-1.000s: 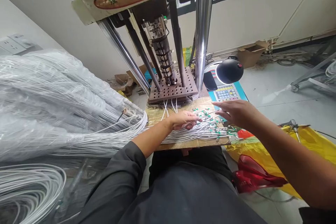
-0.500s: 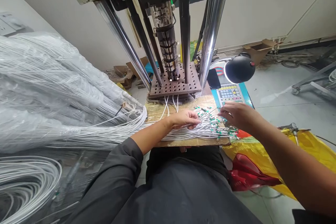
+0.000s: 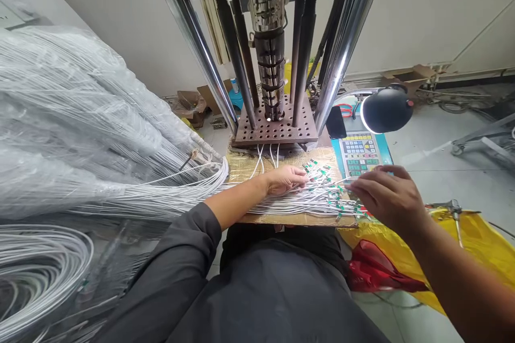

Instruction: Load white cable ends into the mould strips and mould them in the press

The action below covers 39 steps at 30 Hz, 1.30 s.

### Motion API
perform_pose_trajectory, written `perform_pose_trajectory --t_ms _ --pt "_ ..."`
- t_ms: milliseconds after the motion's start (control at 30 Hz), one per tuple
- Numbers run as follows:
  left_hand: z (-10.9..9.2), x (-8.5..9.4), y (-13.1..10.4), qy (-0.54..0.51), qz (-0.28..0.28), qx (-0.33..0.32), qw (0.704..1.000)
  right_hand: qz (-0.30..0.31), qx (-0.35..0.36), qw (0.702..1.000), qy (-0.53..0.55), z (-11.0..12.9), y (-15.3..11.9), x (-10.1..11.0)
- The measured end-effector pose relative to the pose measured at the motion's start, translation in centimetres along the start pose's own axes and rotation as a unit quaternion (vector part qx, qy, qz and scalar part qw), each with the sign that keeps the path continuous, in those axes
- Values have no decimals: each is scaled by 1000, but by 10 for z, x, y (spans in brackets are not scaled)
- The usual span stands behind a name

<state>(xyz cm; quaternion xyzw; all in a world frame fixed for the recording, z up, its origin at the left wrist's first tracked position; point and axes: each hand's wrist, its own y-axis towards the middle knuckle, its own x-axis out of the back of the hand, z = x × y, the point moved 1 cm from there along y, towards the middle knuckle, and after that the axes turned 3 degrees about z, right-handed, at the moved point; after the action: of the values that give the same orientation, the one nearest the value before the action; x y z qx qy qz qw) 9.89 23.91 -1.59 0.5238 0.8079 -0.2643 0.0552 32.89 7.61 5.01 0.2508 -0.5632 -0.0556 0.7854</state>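
Note:
White cables [image 3: 277, 206] lie in a thick bundle across the board, their green-and-metal ends [image 3: 333, 201] fanned out at its right side. My left hand [image 3: 285, 179] rests over the bundle, its fingers pinched on a white cable. To the right, my right hand [image 3: 388, 195] is closed at the end of what looks like the same cable; its fingertips partly hide that end. Behind both hands stands a machine with a perforated metal plate [image 3: 277, 131], and a few white cables run out from under the plate.
Plastic-wrapped cable bundles [image 3: 92, 112] fill the left side, with a coil of white cable [image 3: 44, 273] below. A lit black lamp [image 3: 388, 110] hangs over a keypad panel [image 3: 358, 150] at the right. Yellow sheeting [image 3: 475, 236] and a red bag [image 3: 374, 268] lie below right.
My right hand has moved right and slightly down, away from the left hand. My left hand stays almost in place over the bundle. The camera view has shifted a little.

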Motion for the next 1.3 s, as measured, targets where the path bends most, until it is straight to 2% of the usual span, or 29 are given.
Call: perform_pose_trajectory --t_ms 100,167,200,233,300,367,400,467,533,600,767,967,1033,1167,1300 --pt "-4 2 5 88 -43 -59 993 98 -15 991 94 -17 -21 -14" --pt "-9 0 8 157 -45 -79 983 173 -33 976 127 -35 -24 -25" --pt "-13 -2 8 180 -43 -84 979 186 -40 974 122 -43 -22 -29" --pt "-15 -4 8 189 -40 -85 977 173 -48 978 108 -50 -17 -33" --pt "-19 -7 6 170 -29 -71 982 82 -80 988 100 -56 -2 -37" --pt "-19 -10 3 135 -15 -52 989 -10 -128 976 177 -51 15 -40" --pt "-18 -11 2 120 -13 -48 992 -25 -146 959 241 -46 24 -43" --pt "-15 -12 0 102 -18 -49 993 -12 -169 919 356 -31 39 -51" --pt "-12 -13 -1 100 -22 -55 993 -11 -190 895 403 -19 48 -58" --pt "-9 -14 -1 101 -21 -60 993 -28 -218 893 394 -13 53 -60" --pt "-8 -20 -1 101 -29 -61 993 12 -261 894 365 -7 54 -59" --pt "-5 -25 2 131 -45 -84 987 -54 -356 827 431 17 52 -70" --pt "-1 -26 3 127 -55 -89 986 -54 -367 816 443 22 51 -73" --pt "6 -26 5 122 -70 -101 985 -25 -313 851 420 25 47 -71" --pt "4 -31 7 181 -107 -132 969 -55 -269 886 374 30 40 -72"
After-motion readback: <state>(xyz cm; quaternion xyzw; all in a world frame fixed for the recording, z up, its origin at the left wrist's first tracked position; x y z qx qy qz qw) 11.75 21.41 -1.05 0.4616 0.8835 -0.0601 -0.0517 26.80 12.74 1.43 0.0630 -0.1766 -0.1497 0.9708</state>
